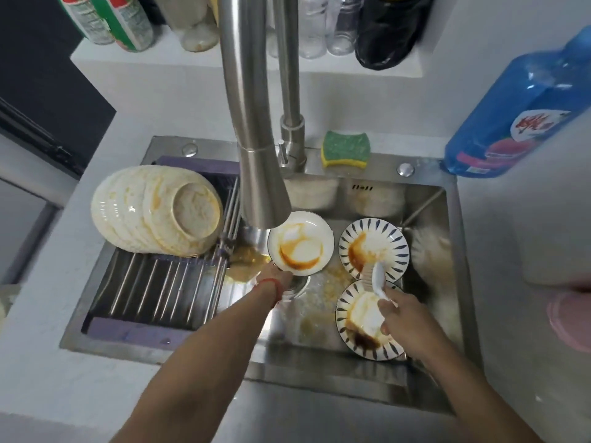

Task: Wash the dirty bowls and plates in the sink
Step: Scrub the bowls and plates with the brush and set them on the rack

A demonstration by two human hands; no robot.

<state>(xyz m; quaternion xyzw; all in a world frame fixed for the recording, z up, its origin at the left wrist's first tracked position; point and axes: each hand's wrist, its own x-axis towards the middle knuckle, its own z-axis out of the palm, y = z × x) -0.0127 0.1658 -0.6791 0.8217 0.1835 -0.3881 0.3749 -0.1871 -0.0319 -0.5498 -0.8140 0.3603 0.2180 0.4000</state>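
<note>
Left hand (277,276) reaches into sink (447,238), gripping near rim of white sauce-stained plate (300,243) under faucet (256,155); right hand (404,318) pinches white spoon (379,281) over near blue-striped plate (364,321); second striped plate (374,247) just behind; dirty bowl stack (153,209) on rack (153,282) at left; blue bottle (518,107) label unreadable

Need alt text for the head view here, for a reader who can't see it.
Over a steel sink, the left hand holds a sauce-stained white bowl under the faucet, while the right hand grips a white spoon above two dirty blue-striped plates. Stacked dirty white bowls rest on a drying rack at left.
</note>
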